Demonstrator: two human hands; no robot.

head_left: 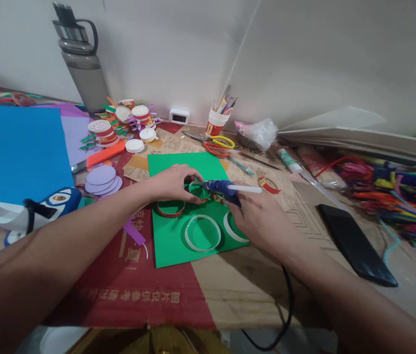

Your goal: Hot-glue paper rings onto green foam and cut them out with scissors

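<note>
My right hand grips a blue hot glue gun, with a white glue stick poking out of its back end. The gun's tip points left, at a small paper ring on a green foam sheet. Thumb and fingers of my left hand are closed around that ring; part of it is hidden by them. Around it on the sheet lie a red-edged ring, a white ring and another white ring, partly covered by my right hand.
Behind the sheet are scissors, a paper cup of pens and a white clock. Lilac discs, an orange cutter and blue sheets lie left. A phone lies right; a black cord hangs over the front edge.
</note>
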